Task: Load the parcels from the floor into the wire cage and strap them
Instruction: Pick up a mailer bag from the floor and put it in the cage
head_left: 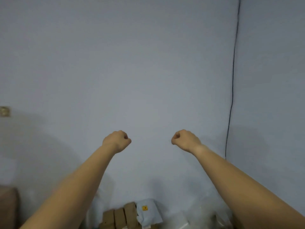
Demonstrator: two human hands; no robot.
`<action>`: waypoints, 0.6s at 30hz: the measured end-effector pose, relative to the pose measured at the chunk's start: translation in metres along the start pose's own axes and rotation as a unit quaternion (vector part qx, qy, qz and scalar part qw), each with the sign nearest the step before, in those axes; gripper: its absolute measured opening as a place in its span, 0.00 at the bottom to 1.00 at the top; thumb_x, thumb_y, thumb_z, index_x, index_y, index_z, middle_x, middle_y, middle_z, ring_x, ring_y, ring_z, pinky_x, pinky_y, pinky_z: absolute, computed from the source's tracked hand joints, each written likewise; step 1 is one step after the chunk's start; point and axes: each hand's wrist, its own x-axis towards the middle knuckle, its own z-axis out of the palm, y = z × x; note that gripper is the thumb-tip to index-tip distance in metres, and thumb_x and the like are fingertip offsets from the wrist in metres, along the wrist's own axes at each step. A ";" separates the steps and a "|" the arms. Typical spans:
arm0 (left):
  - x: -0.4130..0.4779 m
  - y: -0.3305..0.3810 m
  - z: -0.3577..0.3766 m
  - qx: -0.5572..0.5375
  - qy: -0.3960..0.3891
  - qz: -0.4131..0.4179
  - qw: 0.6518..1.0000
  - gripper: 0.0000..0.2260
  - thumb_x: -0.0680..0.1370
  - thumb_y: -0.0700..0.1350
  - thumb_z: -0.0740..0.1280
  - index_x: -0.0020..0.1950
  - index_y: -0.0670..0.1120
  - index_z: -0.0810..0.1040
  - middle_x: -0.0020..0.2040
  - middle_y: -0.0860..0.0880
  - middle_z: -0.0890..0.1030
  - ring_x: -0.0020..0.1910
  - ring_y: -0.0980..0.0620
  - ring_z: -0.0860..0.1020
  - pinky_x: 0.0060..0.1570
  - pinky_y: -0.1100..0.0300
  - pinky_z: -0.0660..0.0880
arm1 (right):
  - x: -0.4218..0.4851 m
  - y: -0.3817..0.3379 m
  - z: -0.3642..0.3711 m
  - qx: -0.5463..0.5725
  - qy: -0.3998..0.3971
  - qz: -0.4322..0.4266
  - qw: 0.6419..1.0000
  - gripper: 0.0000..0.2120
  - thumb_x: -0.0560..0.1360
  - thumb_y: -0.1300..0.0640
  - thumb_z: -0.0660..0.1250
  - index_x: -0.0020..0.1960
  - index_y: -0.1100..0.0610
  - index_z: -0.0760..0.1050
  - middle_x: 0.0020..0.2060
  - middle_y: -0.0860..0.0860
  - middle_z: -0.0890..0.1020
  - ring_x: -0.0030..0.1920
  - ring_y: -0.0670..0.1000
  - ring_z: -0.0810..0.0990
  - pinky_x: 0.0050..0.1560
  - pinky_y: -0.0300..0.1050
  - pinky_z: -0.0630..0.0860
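Both my arms reach forward and up toward a plain bluish-white wall. My left hand (117,140) is clenched into a fist with nothing in it. My right hand (184,139) is a fist too, also holding nothing. Far below, at the bottom edge between my forearms, stand several brown cardboard parcels (120,217) side by side. A pale blue-white bagged parcel (147,212) with a small yellow sticker leans against them on the right. No wire cage and no strap are in view.
A thin dark cable (233,83) runs down the wall on the right. A small wall plate (4,111) sits at the left edge. A brown object (8,207) shows at the bottom left corner.
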 end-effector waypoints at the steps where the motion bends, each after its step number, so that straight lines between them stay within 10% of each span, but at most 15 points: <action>1: 0.010 -0.010 0.001 0.006 -0.002 0.000 1.000 0.13 0.77 0.49 0.60 0.55 0.48 0.79 0.51 0.48 0.82 0.50 0.47 0.79 0.49 0.57 0.75 | 0.011 -0.005 0.010 0.006 0.000 0.001 1.000 0.11 0.75 0.54 0.65 0.55 0.55 0.80 0.53 0.50 0.83 0.53 0.52 0.80 0.52 0.43 0.74; 18: 0.143 -0.096 0.189 -0.010 -0.127 -0.032 0.991 0.13 0.77 0.49 0.60 0.56 0.47 0.79 0.51 0.47 0.82 0.49 0.46 0.79 0.49 0.55 0.76 | 0.178 0.066 0.197 -0.002 -0.137 0.075 0.988 0.14 0.73 0.53 0.66 0.57 0.56 0.79 0.55 0.52 0.82 0.56 0.55 0.79 0.58 0.47 0.73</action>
